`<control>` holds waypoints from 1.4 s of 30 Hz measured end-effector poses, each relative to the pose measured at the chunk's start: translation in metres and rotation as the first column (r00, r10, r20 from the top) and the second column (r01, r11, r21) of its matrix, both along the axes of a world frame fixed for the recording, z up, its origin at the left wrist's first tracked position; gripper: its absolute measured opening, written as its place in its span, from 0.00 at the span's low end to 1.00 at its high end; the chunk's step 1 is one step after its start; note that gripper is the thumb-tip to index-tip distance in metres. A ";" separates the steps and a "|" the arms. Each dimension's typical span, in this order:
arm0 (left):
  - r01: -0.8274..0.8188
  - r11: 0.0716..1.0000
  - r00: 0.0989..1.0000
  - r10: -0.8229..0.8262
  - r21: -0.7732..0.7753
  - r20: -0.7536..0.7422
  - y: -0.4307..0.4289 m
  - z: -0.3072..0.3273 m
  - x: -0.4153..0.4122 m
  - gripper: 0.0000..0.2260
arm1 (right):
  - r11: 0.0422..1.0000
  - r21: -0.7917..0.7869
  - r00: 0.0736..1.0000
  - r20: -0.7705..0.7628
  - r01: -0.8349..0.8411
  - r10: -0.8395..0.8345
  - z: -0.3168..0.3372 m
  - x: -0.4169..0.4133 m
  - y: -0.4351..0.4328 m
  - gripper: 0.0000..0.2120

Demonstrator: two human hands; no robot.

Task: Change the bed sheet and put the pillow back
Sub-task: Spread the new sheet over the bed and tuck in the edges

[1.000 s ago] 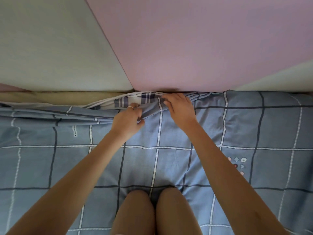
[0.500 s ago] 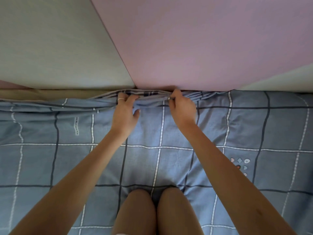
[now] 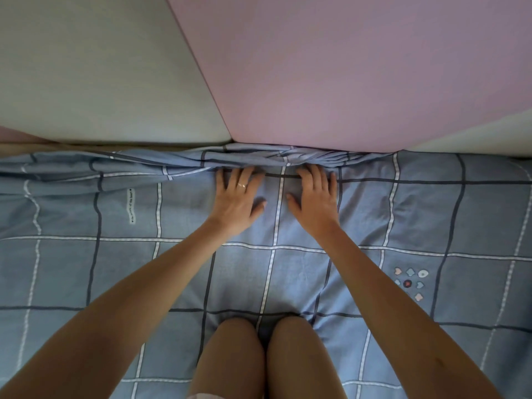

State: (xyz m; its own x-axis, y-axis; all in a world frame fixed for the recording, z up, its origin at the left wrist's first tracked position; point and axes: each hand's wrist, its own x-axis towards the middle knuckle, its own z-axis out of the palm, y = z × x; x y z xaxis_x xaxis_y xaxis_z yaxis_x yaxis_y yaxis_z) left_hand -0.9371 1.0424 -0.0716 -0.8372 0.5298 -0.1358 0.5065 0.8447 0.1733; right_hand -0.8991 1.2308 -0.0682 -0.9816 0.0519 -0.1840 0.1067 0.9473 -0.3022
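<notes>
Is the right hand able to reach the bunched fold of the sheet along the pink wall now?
Probably yes. The right hand lies flat on the sheet with its fingers right at the bunched fold, and nothing lies between them.

A home bedroom — blue checked bed sheet [image 3: 115, 272] over a mattress, padded pink-and-grey headboard [image 3: 345, 76] behind.

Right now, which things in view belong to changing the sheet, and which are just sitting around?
Part of the job:
blue checked sheet
its bunched edge by the wall
left hand and right hand, both pressed flat on the sheet

Just there:
pink wall panel
pale grey wall panel
ring on the left hand

No pillow shows.
</notes>
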 end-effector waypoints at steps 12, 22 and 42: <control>-0.193 0.957 0.934 0.247 -0.217 0.259 0.036 0.020 -0.054 0.23 | 0.973 0.122 0.859 0.500 -0.197 0.111 0.030 -0.079 0.002 0.37; -0.038 0.963 0.928 0.133 -0.267 0.349 0.029 0.024 -0.050 0.27 | 0.945 0.089 0.778 0.595 -0.314 0.202 0.038 -0.065 -0.003 0.38; -0.164 0.974 0.236 0.196 -0.160 0.952 -0.009 0.116 -0.038 0.13 | 0.925 -0.278 0.288 0.892 -0.260 0.349 0.097 -0.089 0.036 0.37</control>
